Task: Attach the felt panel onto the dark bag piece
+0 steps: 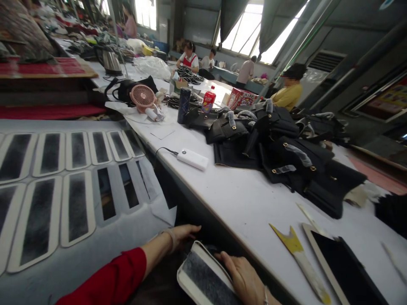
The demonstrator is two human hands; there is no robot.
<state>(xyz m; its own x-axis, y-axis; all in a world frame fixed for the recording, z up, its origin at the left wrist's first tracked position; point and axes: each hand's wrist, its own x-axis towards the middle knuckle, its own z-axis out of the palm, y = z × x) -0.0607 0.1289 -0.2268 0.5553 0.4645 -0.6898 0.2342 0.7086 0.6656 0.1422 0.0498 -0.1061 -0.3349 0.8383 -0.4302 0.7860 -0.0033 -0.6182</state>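
My right hand (243,275) is closed on a stack of cream-edged panels (203,271) with rounded corners and a dark grey strip down the middle. The stack tilts in front of my lap, at the table's edge. Just left of it, my left hand (184,234) reaches out with its fingers stretched and nothing visible in them. More panels of the same kind (78,207) lie in rows on a grey sheet (127,241) to the left. Three slots in that sheet show dark gaps.
The white table (203,199) carries a white power bank (192,159), a pink fan (143,97), a dark cylinder (183,105), a red-labelled bottle (208,100) and a heap of black bags (286,152). A yellow-ended tool (300,258) and a dark panel (346,267) lie at right. Several people work behind.
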